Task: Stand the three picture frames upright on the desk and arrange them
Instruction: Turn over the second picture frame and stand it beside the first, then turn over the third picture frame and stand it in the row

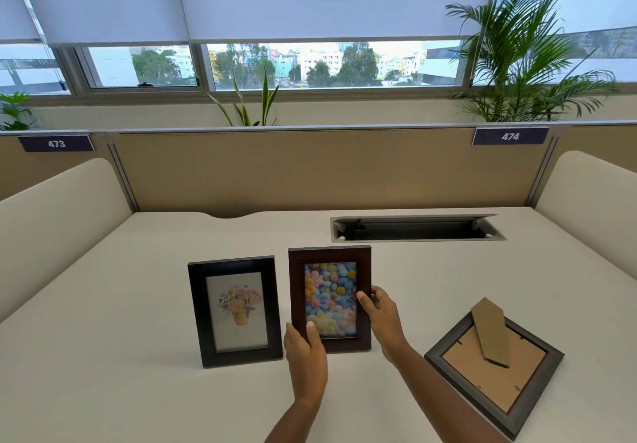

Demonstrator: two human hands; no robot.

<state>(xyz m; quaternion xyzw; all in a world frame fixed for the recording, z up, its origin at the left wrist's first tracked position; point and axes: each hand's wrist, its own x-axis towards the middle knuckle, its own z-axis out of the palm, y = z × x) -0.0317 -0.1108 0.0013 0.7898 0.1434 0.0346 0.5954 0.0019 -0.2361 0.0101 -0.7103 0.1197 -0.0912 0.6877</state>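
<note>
A black frame [234, 311] with a flower-vase picture stands upright on the desk [120, 356], left of centre. Right beside it stands a dark brown frame [329, 267] showing colourful flowers. My left hand [305, 356] grips its lower left corner, thumb on the front. My right hand [379, 318] holds its right edge at mid height. A grey frame [496, 370] lies face down at the right, its cardboard back up and its stand flap raised.
An open cable tray [417, 229] is sunk into the desk behind the frames. A tan partition [310, 170] closes the back, with cream side panels left and right. Plants stand behind the partition by the window.
</note>
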